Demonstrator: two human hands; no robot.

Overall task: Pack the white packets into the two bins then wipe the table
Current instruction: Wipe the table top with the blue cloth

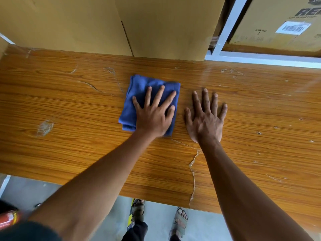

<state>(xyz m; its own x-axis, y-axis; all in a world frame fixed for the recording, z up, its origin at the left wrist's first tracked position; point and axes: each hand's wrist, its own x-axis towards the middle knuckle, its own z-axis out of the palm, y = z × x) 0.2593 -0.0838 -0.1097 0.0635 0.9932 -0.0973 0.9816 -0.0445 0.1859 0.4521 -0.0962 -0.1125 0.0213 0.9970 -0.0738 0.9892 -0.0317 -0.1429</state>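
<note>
A folded blue cloth lies flat on the scratched wooden table, near its middle. My left hand presses down on the cloth with fingers spread, covering its right half. Just to the right of the cloth, my right hand rests palm down on the bare wood, fingers apart and holding nothing. No white packets or bins are in view.
Large cardboard boxes stand along the table's far edge. Another labelled carton sits on a metal shelf frame at the back right. A peeling crack runs to the near edge. My sandalled feet show on the grey floor below.
</note>
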